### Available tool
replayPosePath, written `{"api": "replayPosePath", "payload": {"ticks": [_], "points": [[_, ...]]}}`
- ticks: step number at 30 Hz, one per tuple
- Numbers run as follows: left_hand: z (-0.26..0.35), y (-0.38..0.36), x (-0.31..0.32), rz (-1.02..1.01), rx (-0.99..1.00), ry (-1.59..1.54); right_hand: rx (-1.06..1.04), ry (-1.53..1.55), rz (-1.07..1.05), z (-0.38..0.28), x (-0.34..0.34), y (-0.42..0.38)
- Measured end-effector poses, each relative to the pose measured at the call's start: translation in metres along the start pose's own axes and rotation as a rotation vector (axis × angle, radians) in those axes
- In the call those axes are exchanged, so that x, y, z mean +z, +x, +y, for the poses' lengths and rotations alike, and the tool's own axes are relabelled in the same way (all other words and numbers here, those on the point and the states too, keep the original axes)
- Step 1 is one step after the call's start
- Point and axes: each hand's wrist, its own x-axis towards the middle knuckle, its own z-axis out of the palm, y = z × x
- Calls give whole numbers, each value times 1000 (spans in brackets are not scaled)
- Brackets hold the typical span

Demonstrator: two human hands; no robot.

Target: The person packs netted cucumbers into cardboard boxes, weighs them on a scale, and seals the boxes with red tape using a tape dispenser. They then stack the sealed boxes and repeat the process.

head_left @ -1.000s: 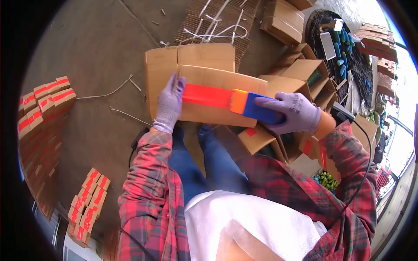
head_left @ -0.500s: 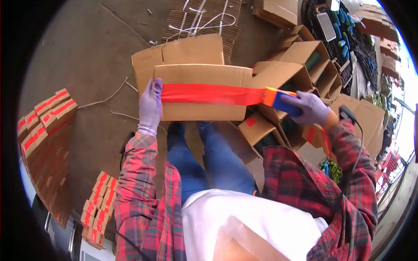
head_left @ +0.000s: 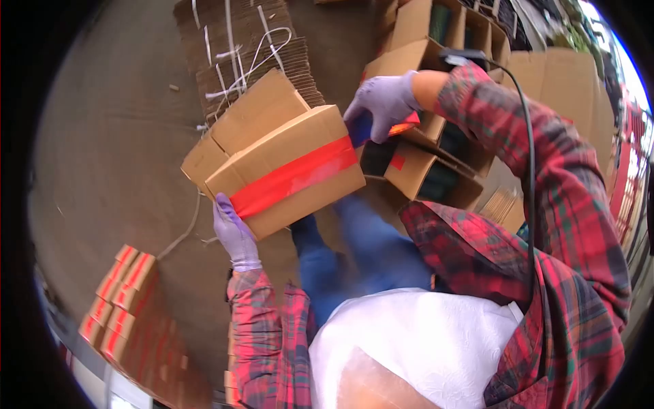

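A cardboard box (head_left: 272, 163) is held tilted in front of my legs, its top flaps standing up on the far side. Red tape (head_left: 293, 178) runs along its near face. My left hand (head_left: 234, 230), in a pale purple glove, grips the box's lower left corner over the tape's end. At the right end, my gloved right hand (head_left: 387, 105) is closed around a blue and orange tape dispenser (head_left: 362, 129), pressed to the box edge. The fingers hide much of the dispenser.
Flat cardboard sheets (head_left: 242, 41) with white straps lie at the far side. Open boxes (head_left: 436, 174) with dark contents stand to the right. Stacked red-taped boxes (head_left: 126, 293) rise at the lower left. A black cable (head_left: 528, 136) hangs along my right sleeve.
The box has tilted, its right end going up. My right hand has brought the dispenser left against the box's right edge, and the free stretch of tape is gone. The view has turned.
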Motion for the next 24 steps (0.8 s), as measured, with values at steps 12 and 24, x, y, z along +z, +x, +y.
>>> {"api": "replayPosePath", "payload": {"ticks": [12,24], "points": [[-2,-2,3,-14,-43,33,1,-380,83,-22,44,-7],[119,-10,70,-70,1104,1139,372,-64,170,7,123,102]]}}
